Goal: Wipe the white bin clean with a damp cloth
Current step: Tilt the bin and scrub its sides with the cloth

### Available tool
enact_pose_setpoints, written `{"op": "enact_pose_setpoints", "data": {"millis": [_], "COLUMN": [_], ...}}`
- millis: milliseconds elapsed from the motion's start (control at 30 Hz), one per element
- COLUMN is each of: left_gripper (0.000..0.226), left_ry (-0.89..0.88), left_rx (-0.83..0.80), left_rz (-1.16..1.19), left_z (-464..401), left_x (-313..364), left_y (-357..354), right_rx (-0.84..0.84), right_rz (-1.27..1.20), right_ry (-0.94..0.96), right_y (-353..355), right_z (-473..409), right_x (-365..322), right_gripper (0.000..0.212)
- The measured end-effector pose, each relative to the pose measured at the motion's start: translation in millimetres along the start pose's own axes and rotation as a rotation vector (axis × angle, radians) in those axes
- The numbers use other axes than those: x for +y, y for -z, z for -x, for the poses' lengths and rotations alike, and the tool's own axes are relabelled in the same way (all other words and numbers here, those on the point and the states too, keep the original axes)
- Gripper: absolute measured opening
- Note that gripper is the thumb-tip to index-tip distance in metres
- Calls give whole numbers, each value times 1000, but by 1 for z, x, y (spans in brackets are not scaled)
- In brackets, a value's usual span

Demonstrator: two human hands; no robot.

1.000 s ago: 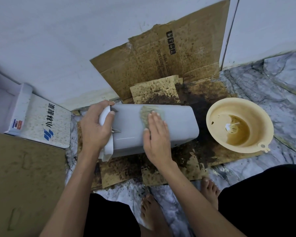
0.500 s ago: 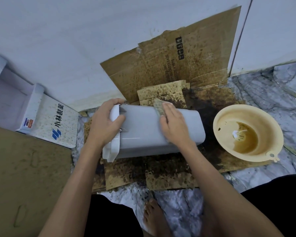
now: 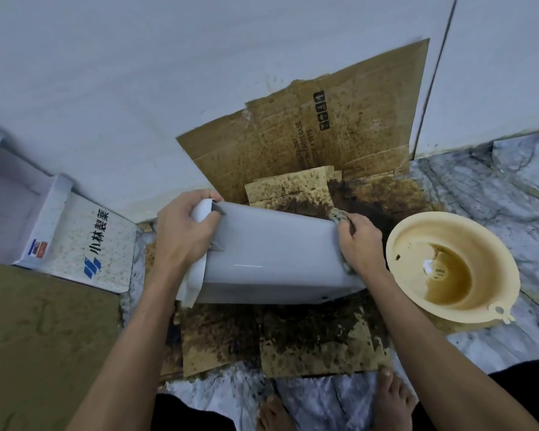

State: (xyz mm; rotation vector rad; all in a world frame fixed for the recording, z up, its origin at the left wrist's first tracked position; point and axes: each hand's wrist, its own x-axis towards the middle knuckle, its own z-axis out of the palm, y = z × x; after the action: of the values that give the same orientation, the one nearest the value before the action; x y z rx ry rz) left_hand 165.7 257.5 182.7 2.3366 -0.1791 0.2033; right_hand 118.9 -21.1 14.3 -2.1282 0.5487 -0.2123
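Both hands work the white plastic bin [image 3: 271, 259] lying sideways on stained brown cardboard [image 3: 293, 334]: left hand [image 3: 184, 234] grips its rim, right hand [image 3: 360, 244] presses a grimy damp cloth [image 3: 338, 215] onto its base end, mid-wipe; next, probably turning it to reach unwiped faces.

The white rectangular plastic bin [image 3: 271, 259] looks smooth and glossy; the stained brown corrugated cardboard [image 3: 339, 132] matt; the grey-green cloth [image 3: 338, 215] coarse.

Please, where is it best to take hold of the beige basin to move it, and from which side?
Probably grip the basin by its broad rim, from above on the near side beside the small tab. It stands upright with brown water inside, so it should be lifted level.
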Motion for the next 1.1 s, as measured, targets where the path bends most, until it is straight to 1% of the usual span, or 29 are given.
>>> {"op": "enact_pose_setpoints", "data": {"millis": [67, 167, 300, 400, 467, 600, 700, 833, 867, 900, 933, 1000, 1067, 1100], "left_gripper": [29, 30, 35, 40, 40, 37, 33, 30, 34, 40, 47, 60, 74, 81], "left_ry": [-33, -59, -123, -259, -378, -559, -577, -584, -550, -471, -347, -17, 303, 415], "left_rx": [-12, -11, 59, 154, 174, 122, 71, 17, -18, -55, -94, -147, -176, -190], "left_rz": [-26, -34, 14, 53, 52, 27, -30, -50, -39, -13, 30, 114, 148, 153], "left_z": [-10, -21, -25, -24, -24, -23, -22, -6, -1, 4, 7, 11, 9, 7], "left_x": [6, 10, 6, 5, 3, -12, -28, -35, -34, -31, -28, -19, -11, -13], "left_y": [-2, -4, 0, 0, -6, -27, -38, -36, -34, -31, -29, -25, -23, -23], "right_rx": [53, 90, 152, 243, 284, 285, 258, 284, 281, 280, 277, 272, 273, 278], "right_rz": [-13, -35, -73, -101, -133, -159, -149, -173, -180, -183, -182, -183, -185, -185], "right_ry": [-3, 2, 75, 153, 172, 117, 49, 31, 14, -1, -11, -24, -44, -53], "right_y": [0, -3, -1, 7, 12, 6, -3, -11, -12, -13, -14, -15, -15, -15], "right_z": [-1, -3, -16, -29, -34, -27, -11, 9, 13, 17, 20, 27, 35, 40], "right_x": [2, 5, 3, -7, -9, 7, 25, 35, 36, 38, 39, 42, 44, 44], "right_gripper": [38, 36, 36, 38, 40, 42, 41, 39, 39, 40, 40, 39, 38, 37]}}
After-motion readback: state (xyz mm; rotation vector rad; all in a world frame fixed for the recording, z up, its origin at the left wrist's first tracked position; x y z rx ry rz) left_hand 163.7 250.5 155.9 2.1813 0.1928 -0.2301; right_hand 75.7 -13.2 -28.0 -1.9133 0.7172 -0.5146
